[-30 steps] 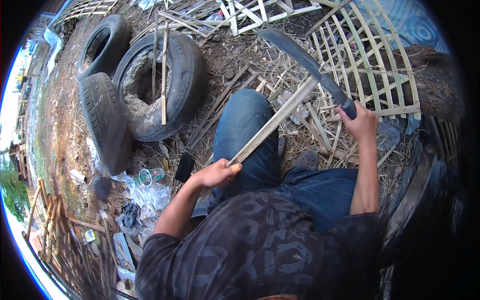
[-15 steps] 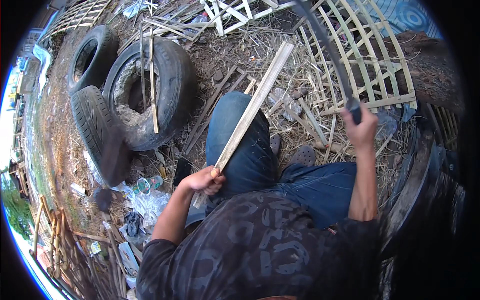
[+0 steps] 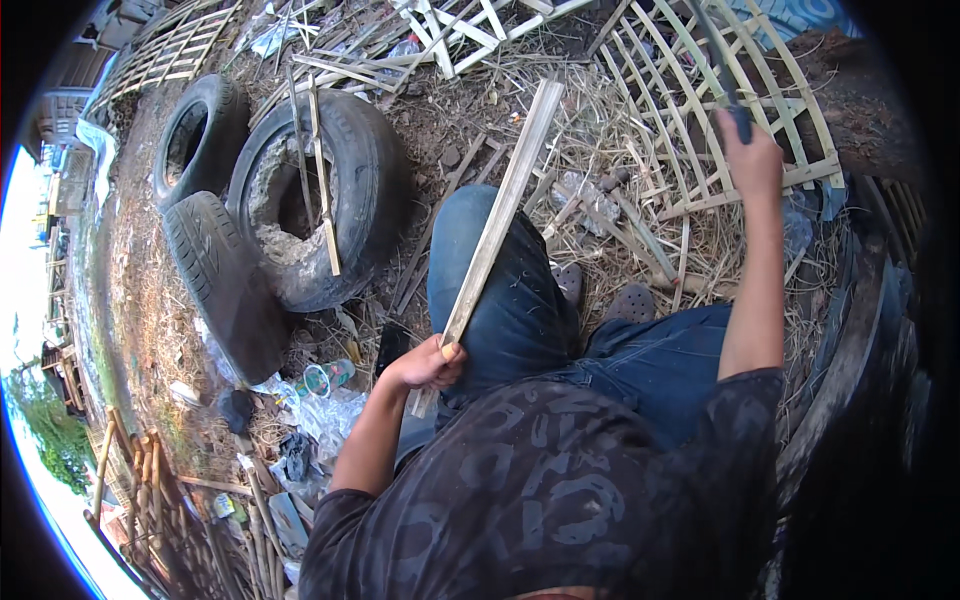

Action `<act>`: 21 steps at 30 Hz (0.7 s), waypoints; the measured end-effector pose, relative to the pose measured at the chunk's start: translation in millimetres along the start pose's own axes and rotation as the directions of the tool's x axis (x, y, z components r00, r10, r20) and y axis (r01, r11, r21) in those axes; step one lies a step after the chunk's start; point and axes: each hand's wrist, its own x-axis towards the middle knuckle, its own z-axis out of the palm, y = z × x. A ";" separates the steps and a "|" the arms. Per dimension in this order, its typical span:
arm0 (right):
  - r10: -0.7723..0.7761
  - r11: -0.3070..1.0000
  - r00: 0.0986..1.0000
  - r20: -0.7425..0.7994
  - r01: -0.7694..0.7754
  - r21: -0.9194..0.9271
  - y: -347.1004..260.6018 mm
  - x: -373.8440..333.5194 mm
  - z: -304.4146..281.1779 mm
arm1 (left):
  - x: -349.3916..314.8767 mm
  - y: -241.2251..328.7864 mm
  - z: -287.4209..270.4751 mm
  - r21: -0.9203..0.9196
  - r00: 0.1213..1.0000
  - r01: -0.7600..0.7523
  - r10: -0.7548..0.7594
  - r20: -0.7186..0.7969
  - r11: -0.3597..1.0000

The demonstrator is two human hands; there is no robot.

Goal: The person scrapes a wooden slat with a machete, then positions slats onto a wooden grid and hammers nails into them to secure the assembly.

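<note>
My left hand [image 3: 428, 364] is closed round the lower end of a long flat bamboo strip [image 3: 505, 205]. The strip slants up and away across my bent left knee, and a short piece of it shows below my fist. Up at the right, my right hand [image 3: 752, 165] grips the dark handle of a machete [image 3: 722, 70], whose long dark blade points away from me. The blade is apart from the strip, in front of a woven bamboo lattice panel [image 3: 790, 125]; its tip runs out at the upper edge of the view.
Old tyres [image 3: 375, 190] lie to the left, two thin sticks leaning on one. Crumpled clear plastic [image 3: 335, 415] lies beside my left arm. Bamboo poles [image 3: 145, 490] are heaped at lower left. Straw and offcuts [image 3: 640, 235] cover the ground ahead, with more slats [image 3: 470, 45] beyond.
My right hand has risen away from me with the machete, its arm straighter. My left hand still holds the bamboo strip across the knee. The whole view has shifted slightly.
</note>
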 end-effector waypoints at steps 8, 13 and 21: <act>-0.191 0.977 0.977 0.094 0.179 0.119 -4.8 -85.4 -25.3 | 8.7 9.0 4.0 0.021 0.999 -0.019 0.018 0.034 1.000; -0.550 0.828 0.777 0.305 0.554 0.083 -58.6 -157.3 23.8 | 10.3 -4.2 12.4 0.114 0.991 -0.008 0.023 -0.134 0.993; -0.571 0.794 0.775 0.271 0.605 -0.056 -33.2 -112.1 28.6 | 7.9 -1.1 26.1 0.241 0.953 -0.026 0.097 -0.286 0.970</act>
